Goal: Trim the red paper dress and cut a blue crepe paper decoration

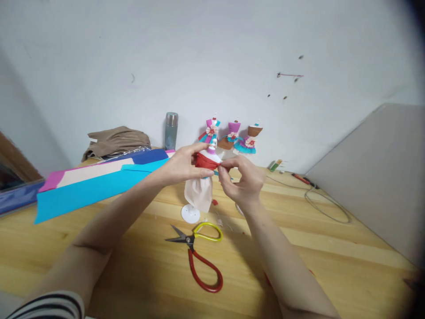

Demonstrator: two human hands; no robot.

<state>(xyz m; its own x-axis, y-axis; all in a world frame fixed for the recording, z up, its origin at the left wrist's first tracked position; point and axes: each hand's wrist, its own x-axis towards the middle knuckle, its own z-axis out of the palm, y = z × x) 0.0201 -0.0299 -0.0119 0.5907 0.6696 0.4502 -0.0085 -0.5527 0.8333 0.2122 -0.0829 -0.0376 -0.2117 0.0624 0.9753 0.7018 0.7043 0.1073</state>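
Note:
A small white dress form [210, 155] wears a red top piece [206, 162] and a pale skirt [199, 194]; its round white base [190, 213] is above the table, tilted or standing, I cannot tell which. My left hand [181, 165] grips the form from the left, fingers behind and thumb across the front below the red piece. At the right edge of the red piece, the fingertips of my right hand [242, 178] pinch its corner. Open scissors [190, 240] with one yellow and one red handle lie in front of the form.
Three dressed miniature forms [212, 129] stand by the wall beside a flask [171, 130]. Coloured paper sheets [99, 184] and brown cloth [119, 141] lie to the left. A cable [328, 218] curls at the right on the wooden table [139, 266]. Small scraps lie near the scissors.

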